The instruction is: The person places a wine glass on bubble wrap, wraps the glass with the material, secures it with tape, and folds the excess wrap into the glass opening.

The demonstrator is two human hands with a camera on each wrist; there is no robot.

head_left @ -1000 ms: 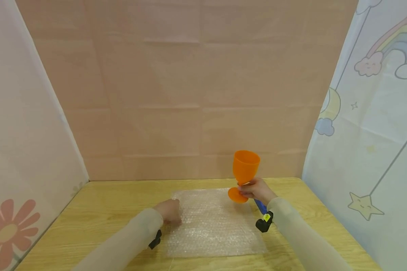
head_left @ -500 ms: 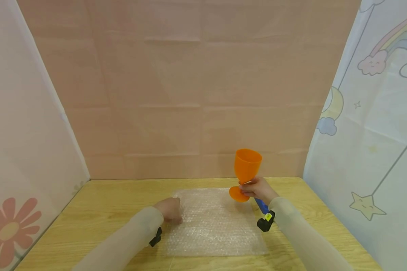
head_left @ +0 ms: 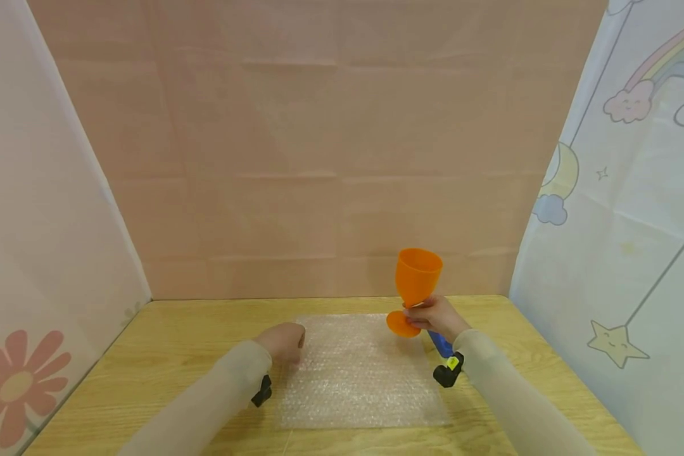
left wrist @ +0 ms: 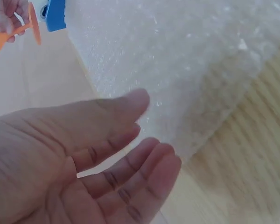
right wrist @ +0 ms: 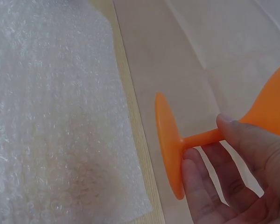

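An orange plastic goblet (head_left: 417,278) is held off the table by my right hand (head_left: 437,316), its bowl upward and slightly tilted. In the right wrist view, thumb and fingers pinch its thin stem (right wrist: 203,138) near the round foot (right wrist: 168,144). A sheet of clear bubble wrap (head_left: 359,380) lies flat on the wooden table. By its left edge hovers my left hand (head_left: 284,343); the left wrist view shows its fingers (left wrist: 151,179) loosely bent, with nothing between them and the thumb.
A blue object (head_left: 440,344) sits by the wrap's right edge, partly hidden behind the right wrist; its kind is unclear. The table (head_left: 165,354) ends at a pinkish-tan backdrop (head_left: 262,190), with printed cloth walls at both sides.
The left hand has risen slightly from the left edge of the bubble wrap. The goblet stays in the right hand, shifted a little right and up in the head view.
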